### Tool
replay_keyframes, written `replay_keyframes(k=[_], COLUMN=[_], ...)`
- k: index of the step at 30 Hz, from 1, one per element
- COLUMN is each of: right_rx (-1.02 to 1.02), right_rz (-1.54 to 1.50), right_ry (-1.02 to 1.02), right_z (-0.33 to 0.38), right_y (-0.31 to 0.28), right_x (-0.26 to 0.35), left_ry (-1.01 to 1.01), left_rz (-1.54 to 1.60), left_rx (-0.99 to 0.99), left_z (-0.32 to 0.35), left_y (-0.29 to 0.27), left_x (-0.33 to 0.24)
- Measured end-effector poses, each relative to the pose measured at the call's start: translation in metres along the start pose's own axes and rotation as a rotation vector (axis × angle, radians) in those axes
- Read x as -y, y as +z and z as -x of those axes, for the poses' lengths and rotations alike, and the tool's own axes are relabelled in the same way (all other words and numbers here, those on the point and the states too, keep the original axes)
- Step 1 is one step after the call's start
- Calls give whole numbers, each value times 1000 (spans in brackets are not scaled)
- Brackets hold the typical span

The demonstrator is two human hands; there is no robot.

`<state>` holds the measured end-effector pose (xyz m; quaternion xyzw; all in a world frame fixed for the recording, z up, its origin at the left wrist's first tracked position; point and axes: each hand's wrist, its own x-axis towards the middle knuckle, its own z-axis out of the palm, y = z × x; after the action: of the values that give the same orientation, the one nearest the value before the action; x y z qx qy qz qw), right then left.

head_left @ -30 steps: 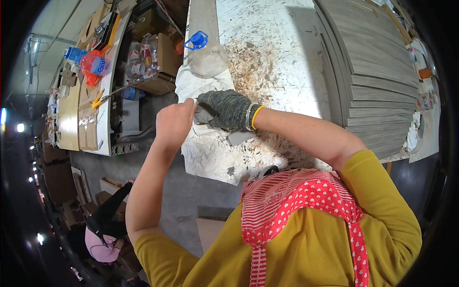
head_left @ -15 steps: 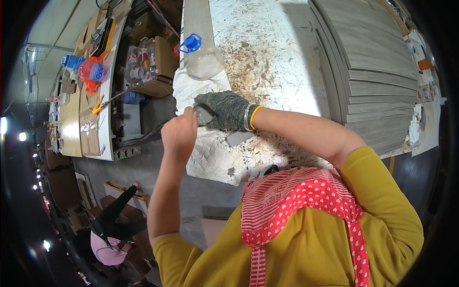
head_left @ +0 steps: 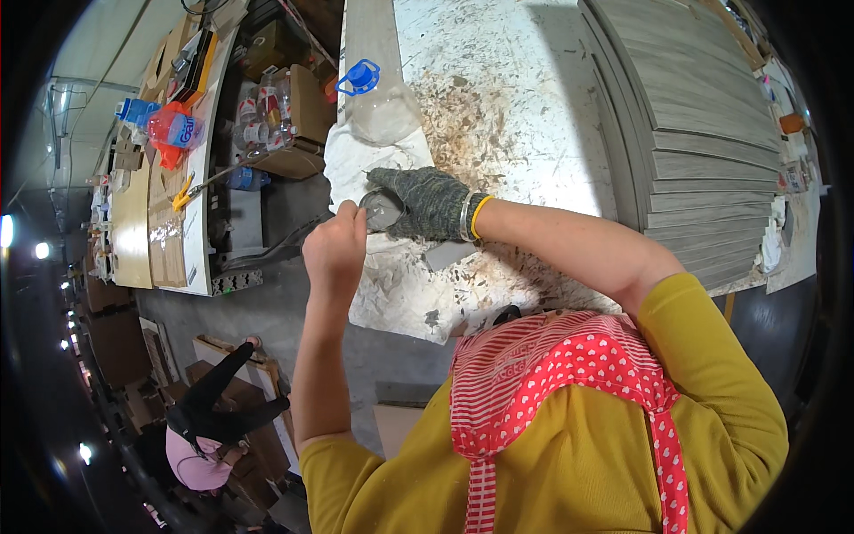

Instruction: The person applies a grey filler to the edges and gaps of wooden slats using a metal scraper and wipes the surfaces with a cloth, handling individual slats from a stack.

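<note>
My right hand [head_left: 425,205] wears a dark grey knit glove, with bracelets at the wrist. It is closed on a small round grey object [head_left: 383,210] at the edge of the white, stained worktable [head_left: 534,80]. My bare left hand [head_left: 333,251] is pinched against the same object from the table's edge side. Both hands rest over a crumpled white sheet [head_left: 391,285] that hangs over the table edge. What the object is I cannot make out.
A clear plastic bottle with a blue cap [head_left: 377,105] lies just beyond my hands. A tall stack of grey boards [head_left: 703,133] fills the table's right side. Brown debris is scattered between them. Cluttered shelves [head_left: 178,178] stand left, and a person in a pink cap [head_left: 203,445] is lower left.
My left hand has shifted slightly toward me along the table edge, staying against the grey object. The gloved right hand has kept its grip and barely moved.
</note>
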<state>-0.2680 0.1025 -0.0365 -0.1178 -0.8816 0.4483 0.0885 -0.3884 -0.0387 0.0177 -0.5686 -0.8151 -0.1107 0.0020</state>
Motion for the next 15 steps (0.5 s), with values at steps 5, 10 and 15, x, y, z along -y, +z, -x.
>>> replay_keyframes(k=[5,10,15], right_rx=[98,-98,-16], right_rz=[-37,56,-1], right_ry=[59,-137,-35], right_z=[-1,-1,0], right_y=[-5,9,0], right_x=[3,-13,-1], left_ry=[-3,193,104], left_rz=[0,133,68], left_rx=[-57,40,117], left_z=[-2,-5,-2], left_y=[17,3,-12], left_x=[-8,-10,1])
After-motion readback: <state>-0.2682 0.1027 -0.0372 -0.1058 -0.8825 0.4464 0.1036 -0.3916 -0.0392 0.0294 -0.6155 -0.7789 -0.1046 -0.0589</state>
